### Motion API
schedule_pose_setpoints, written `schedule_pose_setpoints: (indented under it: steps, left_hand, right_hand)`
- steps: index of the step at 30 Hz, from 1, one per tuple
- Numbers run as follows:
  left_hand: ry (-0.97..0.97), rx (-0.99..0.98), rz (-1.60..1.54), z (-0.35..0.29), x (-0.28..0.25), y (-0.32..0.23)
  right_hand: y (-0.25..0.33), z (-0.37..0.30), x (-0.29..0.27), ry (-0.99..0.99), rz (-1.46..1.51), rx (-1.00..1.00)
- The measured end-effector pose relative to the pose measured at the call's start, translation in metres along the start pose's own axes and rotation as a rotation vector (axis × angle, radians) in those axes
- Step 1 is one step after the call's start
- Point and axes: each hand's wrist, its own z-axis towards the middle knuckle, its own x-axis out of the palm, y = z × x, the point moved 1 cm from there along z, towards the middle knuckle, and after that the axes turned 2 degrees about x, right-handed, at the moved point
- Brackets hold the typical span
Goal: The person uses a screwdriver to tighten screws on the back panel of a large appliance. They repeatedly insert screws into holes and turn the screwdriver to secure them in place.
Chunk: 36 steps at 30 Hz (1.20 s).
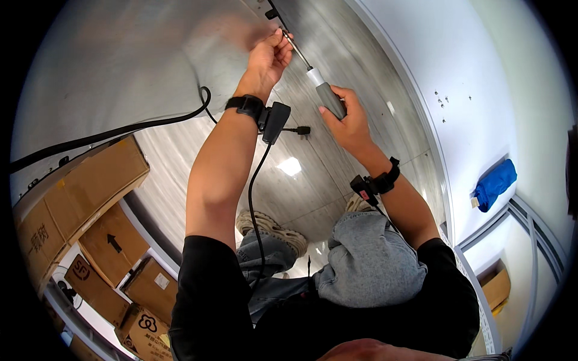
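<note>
My right hand is wrapped round the grey handle of a screwdriver, which has a white collar and a long thin metal shaft. The shaft slants up and left to the edge of a shiny metal panel. My left hand is closed at the shaft's far end, thumb and forefinger pinched together at the tip. Whatever small thing sits between those fingertips is hidden. Just beyond them, a small black bracket shows at the panel's edge.
A thick black cable crosses the panel on the left, and a black plug lies over the floor. Cardboard boxes are stacked at lower left. A blue cloth bundle lies at right, by a grey metal frame.
</note>
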Motion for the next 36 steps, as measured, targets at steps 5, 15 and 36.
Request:
schedule_pose_setpoints:
  steps: [5, 15, 36]
  left_hand:
    - [0.011, 0.007, -0.017, -0.003, 0.002, 0.000]
    - [0.017, 0.013, -0.001, -0.004, 0.001, 0.003]
    - [-0.023, 0.069, 0.422, -0.044, 0.027, 0.003]
  right_hand:
    - [-0.001, 0.000, 0.001, -0.006, -0.011, -0.020]
    - [0.010, 0.003, -0.001, -0.039, 0.004, 0.037]
    - [0.027, 0.003, 0.006, -0.181, -0.064, 0.039]
